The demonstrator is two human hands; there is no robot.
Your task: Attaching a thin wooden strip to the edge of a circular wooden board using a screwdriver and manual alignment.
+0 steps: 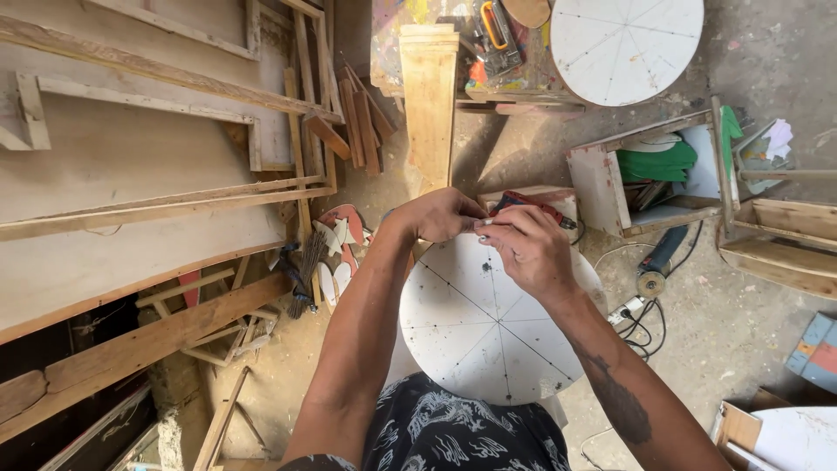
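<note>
workshop | wood planks (157, 209) | angle grinder (658, 262) | sawdust-covered floor (741, 323)

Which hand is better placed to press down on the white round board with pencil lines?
Probably the right hand: it hovers directly over the white round wooden board, near its far edge. The left hand sits just beyond that edge. Both hands meet around something small I cannot identify.

Seen from above, a person's left hand (445, 214) and right hand (527, 249) meet, fingers (485, 224) pinching something too small to make out, over a white round wooden disc marked with pencil spokes (475, 327). Sawdust-covered floor (741, 323), timber planks (148, 209) and an angle grinder (658, 257) surround it.
</note>
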